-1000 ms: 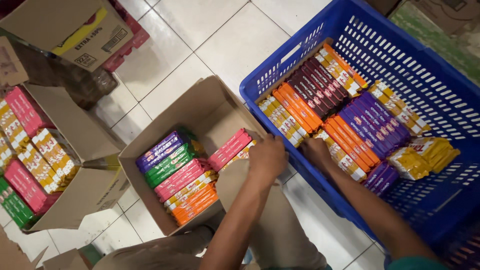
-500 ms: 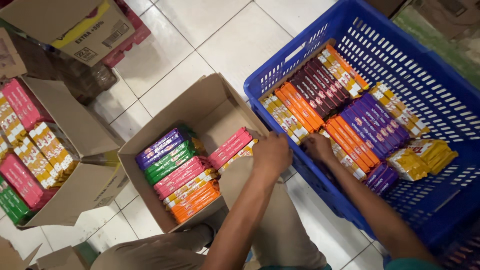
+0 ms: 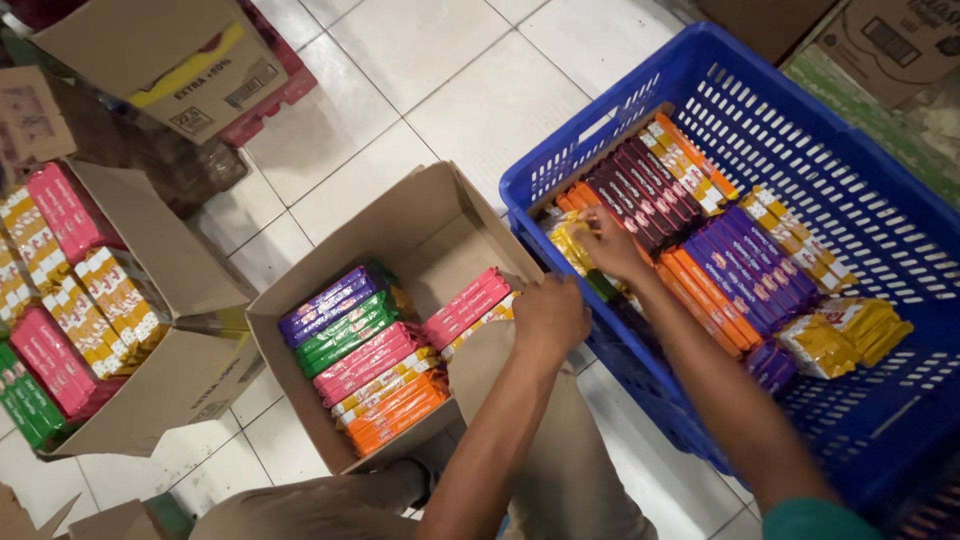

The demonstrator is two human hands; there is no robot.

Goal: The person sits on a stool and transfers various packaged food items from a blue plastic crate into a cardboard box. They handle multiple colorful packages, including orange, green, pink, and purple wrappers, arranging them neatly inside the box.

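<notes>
1. The right hand (image 3: 608, 243) reaches into the blue plastic crate (image 3: 880, 240), fingers curled together on the yellow packets (image 3: 568, 243) standing near the crate's near-left corner
2. Just beside that hand, a row of orange packets (image 3: 578, 197) stands on edge, and next to them a row of dark maroon packets (image 3: 645, 190) runs toward the crate's far wall
3. More packets fill the crate floor: purple packets (image 3: 750, 262) in the middle, another orange row (image 3: 705, 290) beside them, and a loose heap of yellow wrapped bundles (image 3: 845, 330) toward the right wall
4. The left hand (image 3: 550, 315) rests closed over the right-hand rim of the open cardboard box (image 3: 420, 225), which sits on the tiled floor (image 3: 440, 90) touching the crate's left wall; whether it grips the flap or only presses on it cannot be told
5. Inside that box, packets stand in rows along the near-left wall: purple, green, pink, yellow and orange, with a short pink stack (image 3: 462, 308) just beside the left hand; the far part of the box floor is bare cardboard
6. A second cardboard box (image 3: 190, 375) lies at the left edge of the floor, holding pink, yellow and green packets
7. A closed carton (image 3: 150, 50) stands at the far-left corner of the floor
</notes>
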